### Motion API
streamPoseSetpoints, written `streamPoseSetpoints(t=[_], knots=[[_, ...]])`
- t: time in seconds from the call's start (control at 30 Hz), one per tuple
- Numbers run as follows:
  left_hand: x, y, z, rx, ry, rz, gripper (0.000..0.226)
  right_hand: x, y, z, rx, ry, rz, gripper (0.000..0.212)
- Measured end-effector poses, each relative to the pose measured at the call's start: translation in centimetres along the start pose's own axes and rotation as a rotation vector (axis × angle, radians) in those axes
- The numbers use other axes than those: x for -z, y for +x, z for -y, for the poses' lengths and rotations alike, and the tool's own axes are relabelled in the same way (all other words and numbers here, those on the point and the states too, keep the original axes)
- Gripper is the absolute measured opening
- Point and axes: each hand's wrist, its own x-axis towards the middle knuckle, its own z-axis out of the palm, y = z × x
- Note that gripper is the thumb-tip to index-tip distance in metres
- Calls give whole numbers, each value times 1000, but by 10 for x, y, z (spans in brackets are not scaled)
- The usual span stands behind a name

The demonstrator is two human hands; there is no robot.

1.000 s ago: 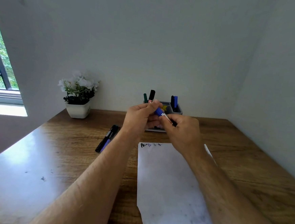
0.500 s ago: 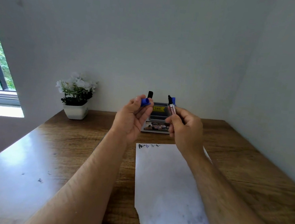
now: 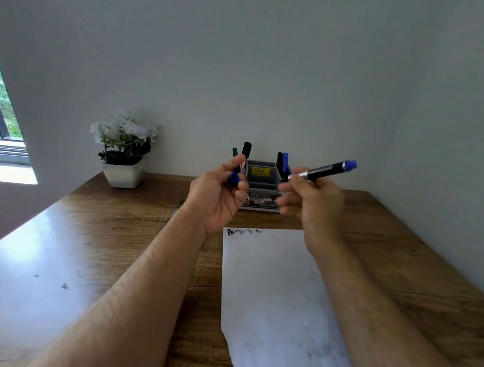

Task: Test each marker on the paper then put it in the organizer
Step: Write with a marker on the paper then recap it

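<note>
The right hand (image 3: 311, 202) pinches the light, rigid blue marker (image 3: 327, 170) near its tip above the paper (image 3: 277, 302), best gripped mid-barrel, while the left hand (image 3: 219, 194) curls around its blue cap (image 3: 233, 178).

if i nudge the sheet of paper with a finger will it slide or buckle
The paper lies flat on the smooth, glossy table, so it would likely slide easily. It looks like a thin single sheet, probably floppy if lifted by one edge. Its near left corner looks cut off or torn, so it may tear readily.
</note>
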Motion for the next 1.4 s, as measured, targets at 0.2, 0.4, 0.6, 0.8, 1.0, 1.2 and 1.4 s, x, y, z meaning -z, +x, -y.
streamPoseSetpoints(t=[0.2, 0.4, 0.6, 0.8, 1.0, 1.2, 1.4], knots=[[1, -4, 7, 265, 524, -87, 30, 9, -3, -14, 56, -625, 138, 14], [-7, -2, 24, 194, 644, -226, 26, 13, 0, -24, -41, -672, 238, 16], [-7, 1, 29, 143, 585, -284, 25, 13, -1, -27, -25, -688, 288, 18], [-3, 6, 29, 130, 612, -371, 29, 12, 0, -28, -13, -725, 310, 16], [-5, 7, 29, 147, 600, -393, 28, 11, 2, -30, -2, -727, 326, 22], [-3, 8, 28, 153, 611, -379, 29, 11, 4, -33, 9, -737, 316, 20], [-3, 8, 28, 156, 615, -388, 29, 12, 4, -34, 0, -728, 314, 18]])
